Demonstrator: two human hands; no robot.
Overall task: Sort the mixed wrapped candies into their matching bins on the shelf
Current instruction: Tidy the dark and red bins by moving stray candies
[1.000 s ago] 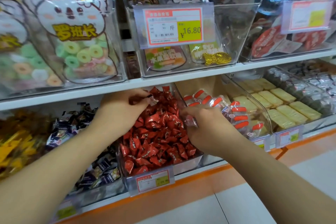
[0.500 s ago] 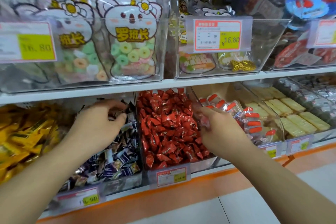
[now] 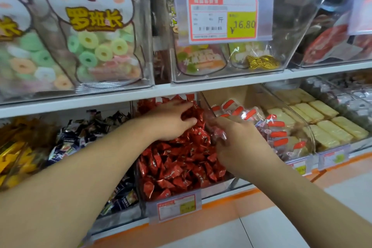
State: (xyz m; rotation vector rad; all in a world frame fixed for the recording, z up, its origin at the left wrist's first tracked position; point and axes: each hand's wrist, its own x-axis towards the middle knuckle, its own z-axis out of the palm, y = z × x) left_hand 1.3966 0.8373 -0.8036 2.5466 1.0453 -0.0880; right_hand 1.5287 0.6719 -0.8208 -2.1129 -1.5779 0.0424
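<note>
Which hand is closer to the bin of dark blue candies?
Left. The left hand is over the red candies, next to the dark blue candies. The right hand is farther, at the red bin's right side.

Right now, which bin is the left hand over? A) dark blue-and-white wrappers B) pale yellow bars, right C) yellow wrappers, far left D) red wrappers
D: the left hand rests on the pile of red-wrapped candies, fingers curled into them, with the dark-wrapped candies in the next bin toward the left untouched.
</note>
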